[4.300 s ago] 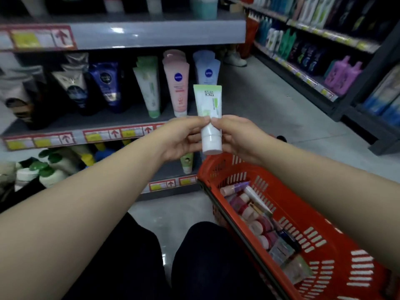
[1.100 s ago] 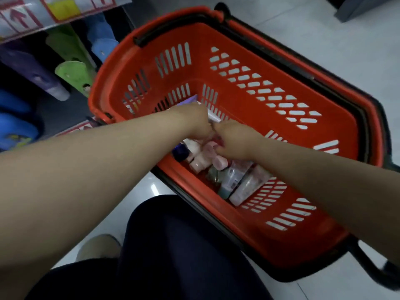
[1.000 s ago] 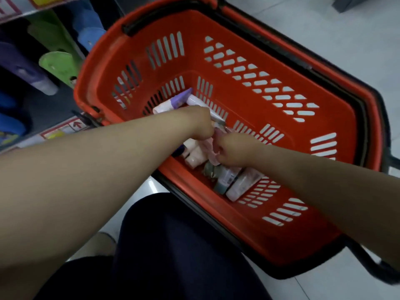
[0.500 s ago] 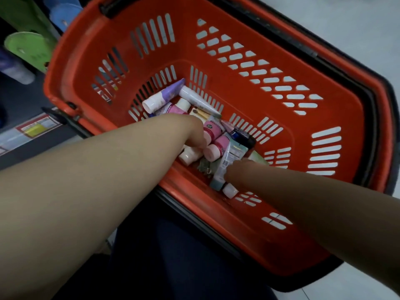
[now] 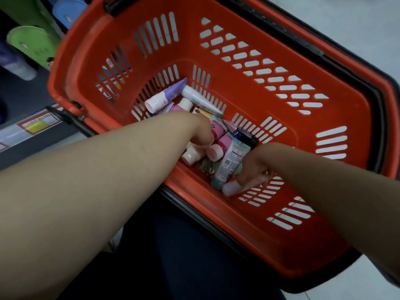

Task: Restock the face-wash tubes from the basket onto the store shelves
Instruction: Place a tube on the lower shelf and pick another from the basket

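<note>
The orange basket (image 5: 270, 241) holds heaped face-wash tubes (image 5: 231, 156) on its floor at 10 o'clock. The right hand (image 5: 253, 167) grips a white-capped tube (image 5: 230, 188) at the heap's 5 o'clock edge. The left hand (image 5: 199, 131) curls among pink tubes (image 5: 217, 129), its forearm hiding the fingers; grip cannot be determined. Green shelf tubes (image 5: 28, 42) stand beyond the basket's 10 o'clock corner.

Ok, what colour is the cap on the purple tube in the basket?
White cap on the purple plastic tube, head view.

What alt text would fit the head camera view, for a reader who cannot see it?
Seen from above, a person's right hand grips a white-capped tube inside a red basket that holds a pile of small tubes. The left hand reaches among the pink tubes, its fingertips hidden.
</note>
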Action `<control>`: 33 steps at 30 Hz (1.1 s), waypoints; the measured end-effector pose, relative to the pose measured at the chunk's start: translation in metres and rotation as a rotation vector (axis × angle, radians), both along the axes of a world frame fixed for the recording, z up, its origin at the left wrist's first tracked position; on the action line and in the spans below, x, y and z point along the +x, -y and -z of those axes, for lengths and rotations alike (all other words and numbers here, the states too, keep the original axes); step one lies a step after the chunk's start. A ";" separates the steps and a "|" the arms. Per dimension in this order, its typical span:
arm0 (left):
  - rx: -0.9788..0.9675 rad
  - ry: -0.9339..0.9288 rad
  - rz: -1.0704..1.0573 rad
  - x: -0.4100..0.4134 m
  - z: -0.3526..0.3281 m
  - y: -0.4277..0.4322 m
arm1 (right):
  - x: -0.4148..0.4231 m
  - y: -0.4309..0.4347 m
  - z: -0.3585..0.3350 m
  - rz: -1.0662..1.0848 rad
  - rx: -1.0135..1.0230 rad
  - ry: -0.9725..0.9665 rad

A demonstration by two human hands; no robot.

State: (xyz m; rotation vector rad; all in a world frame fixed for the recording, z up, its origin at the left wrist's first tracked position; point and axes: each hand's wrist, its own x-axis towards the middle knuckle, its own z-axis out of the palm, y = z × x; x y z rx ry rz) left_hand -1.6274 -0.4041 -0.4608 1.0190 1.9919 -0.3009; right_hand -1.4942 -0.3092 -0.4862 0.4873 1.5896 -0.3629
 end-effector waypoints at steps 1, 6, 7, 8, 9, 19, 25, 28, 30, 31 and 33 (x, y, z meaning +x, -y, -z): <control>-0.001 0.010 -0.001 0.001 -0.001 0.001 | -0.005 -0.007 -0.002 0.117 -0.044 -0.024; 0.021 0.149 0.055 0.006 -0.012 0.001 | -0.020 -0.025 -0.018 0.775 -0.307 -0.268; 0.042 0.186 0.050 0.006 -0.012 0.001 | -0.023 -0.025 -0.021 0.853 -0.368 -0.319; 0.065 0.210 0.035 0.005 -0.011 0.001 | -0.025 -0.025 -0.024 0.906 -0.413 -0.363; 0.095 0.221 0.008 0.004 -0.009 0.002 | -0.026 -0.024 -0.025 0.952 -0.450 -0.395; 0.203 0.271 -0.369 -0.003 -0.010 0.000 | -0.030 -0.036 -0.005 1.388 -0.522 -0.587; 0.312 0.705 -1.031 -0.004 -0.020 -0.001 | -0.035 -0.023 -0.012 1.309 -0.589 -0.677; 0.389 0.772 -1.193 -0.004 -0.030 0.003 | -0.039 -0.019 -0.021 1.326 -0.614 -0.710; 0.474 0.742 -1.215 -0.005 -0.036 0.008 | -0.043 -0.016 -0.030 1.367 -0.628 -0.733; 0.526 0.727 -1.238 -0.006 -0.039 0.010 | -0.045 -0.015 -0.036 1.391 -0.636 -0.747; 0.605 0.712 -1.291 -0.010 -0.049 0.016 | -0.050 -0.013 -0.050 1.416 -0.652 -0.785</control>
